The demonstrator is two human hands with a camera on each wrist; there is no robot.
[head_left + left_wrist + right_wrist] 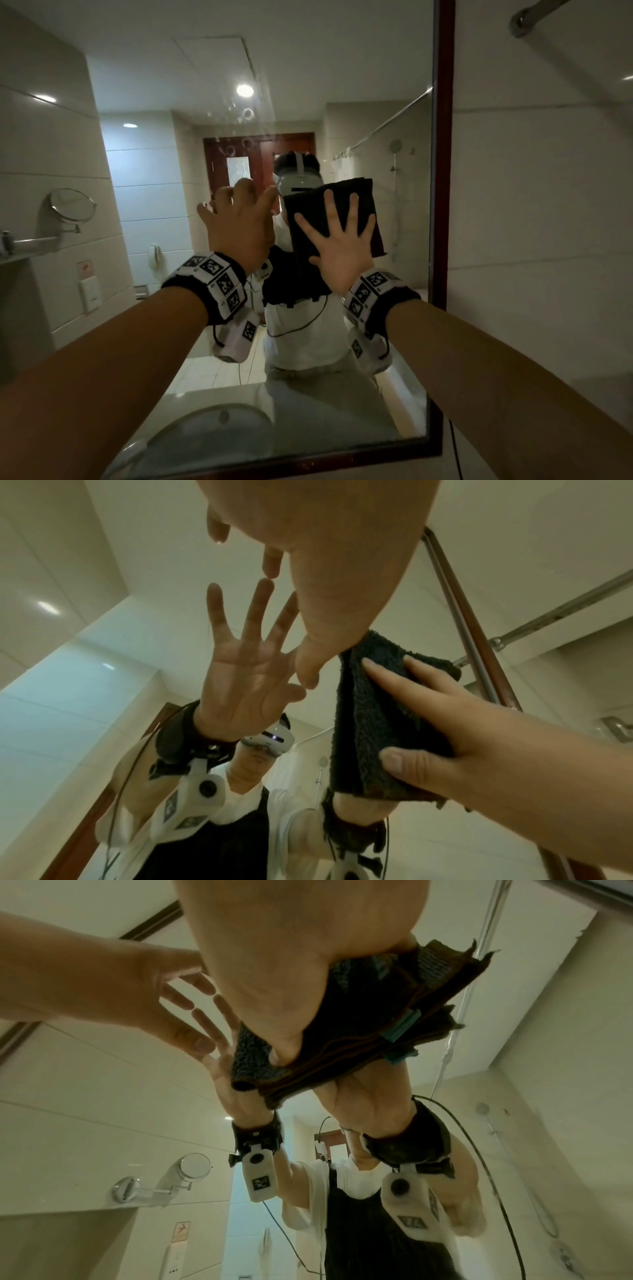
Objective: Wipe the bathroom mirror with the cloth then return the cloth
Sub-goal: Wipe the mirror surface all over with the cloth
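The bathroom mirror [164, 164] has a dark red frame [442, 171] and fills most of the head view. A dark folded cloth [308, 205] lies flat against the glass at face height. My right hand [339, 246] presses on it with straight, spread fingers. In the left wrist view the cloth [377, 710] sits under the right hand [462, 723]. My left hand [239, 212] is just left of the cloth, fingers spread, fingertips touching the glass. Ring-shaped marks [247, 113] show on the glass above both hands.
A tiled wall [548, 205] runs to the right of the frame, with a metal rail [534, 13] high on it. Reflected in the glass are a sink basin [212, 431], a round shaving mirror [70, 205], a shower head and a door.
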